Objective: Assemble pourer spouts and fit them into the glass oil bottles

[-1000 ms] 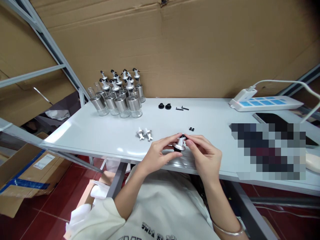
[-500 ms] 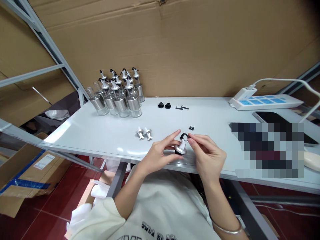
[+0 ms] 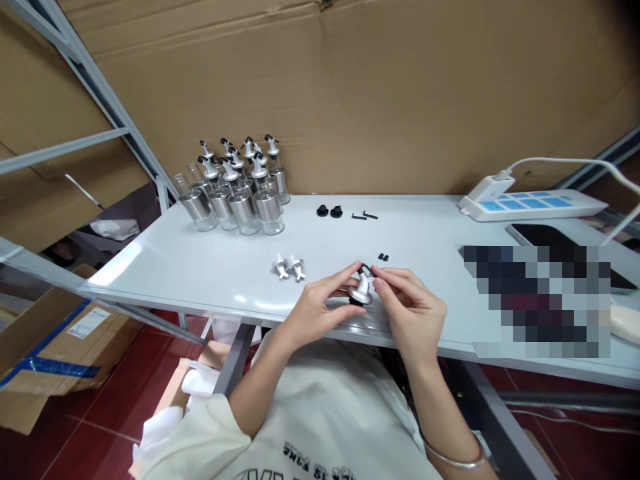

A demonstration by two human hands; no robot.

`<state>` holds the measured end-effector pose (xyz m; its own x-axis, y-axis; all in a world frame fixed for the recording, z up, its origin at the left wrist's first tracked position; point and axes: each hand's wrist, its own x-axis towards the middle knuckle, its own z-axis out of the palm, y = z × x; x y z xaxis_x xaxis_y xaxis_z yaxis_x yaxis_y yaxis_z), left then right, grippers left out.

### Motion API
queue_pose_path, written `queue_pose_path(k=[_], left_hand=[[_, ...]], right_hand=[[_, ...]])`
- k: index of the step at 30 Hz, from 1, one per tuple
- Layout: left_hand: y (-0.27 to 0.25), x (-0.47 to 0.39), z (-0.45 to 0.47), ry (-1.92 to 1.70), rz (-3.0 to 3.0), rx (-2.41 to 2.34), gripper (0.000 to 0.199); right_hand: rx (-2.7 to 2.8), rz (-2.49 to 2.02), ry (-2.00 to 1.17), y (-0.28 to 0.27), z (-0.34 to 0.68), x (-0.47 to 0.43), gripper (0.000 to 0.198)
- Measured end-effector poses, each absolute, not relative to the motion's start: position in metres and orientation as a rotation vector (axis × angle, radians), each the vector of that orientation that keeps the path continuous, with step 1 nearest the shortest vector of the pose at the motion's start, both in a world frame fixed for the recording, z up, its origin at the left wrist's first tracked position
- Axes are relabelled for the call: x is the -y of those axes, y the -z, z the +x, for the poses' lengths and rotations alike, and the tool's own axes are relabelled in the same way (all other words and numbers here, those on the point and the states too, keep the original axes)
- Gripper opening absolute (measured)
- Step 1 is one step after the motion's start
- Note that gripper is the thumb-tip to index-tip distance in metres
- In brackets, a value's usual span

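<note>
Near the table's front edge, my left hand (image 3: 317, 308) grips a silver bottle pourer (image 3: 361, 293) with a black stopper base, thumb low and index finger up at its tip. My right hand (image 3: 417, 308) pinches a thin black lever (image 3: 367, 268) fitted at the top of the pourer; its far end is hidden by the fingers. Two silver pourer tops (image 3: 289, 267) lie to the left of my hands. Beyond them are two black stoppers (image 3: 329, 211), two black levers (image 3: 365, 215) and two tiny black caps (image 3: 383, 257).
Several glass bottles with steel sleeves (image 3: 244, 210), most with pourers, stand at the back left of the white table (image 3: 150, 267). A power strip (image 3: 535, 203), a phone (image 3: 535, 235) and a blurred-out item are at the right. Cardboard (image 3: 375, 100) walls the back.
My right hand has shifted slightly left and in toward the pourer. My left index fingertip now presses at the pourer's top, where the black lever sits lower.
</note>
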<state>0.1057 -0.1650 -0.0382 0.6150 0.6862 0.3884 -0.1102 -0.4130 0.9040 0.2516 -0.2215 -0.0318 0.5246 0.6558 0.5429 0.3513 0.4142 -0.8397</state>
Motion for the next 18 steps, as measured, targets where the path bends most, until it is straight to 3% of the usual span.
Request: queue_pose_path(k=[10,15,18], left_hand=[[0.0382,0.1649,0.1054,-0.989,1.690,-0.470,0.064],[0.0380,0.1646,0.1042,-0.998,1.559,-0.515,0.062],[0.0374,0.1644,0.1041,-0.996,1.522,-0.547,0.062]], right_hand=[[1.130,-1.074,-0.304,0.0366,0.2521,0.2203,0.017],[1.309,-1.062,-0.370,0.0384,0.2555,0.2212,0.049],[1.322,-1.057,-0.422,0.0374,0.2556,0.2208,0.051]])
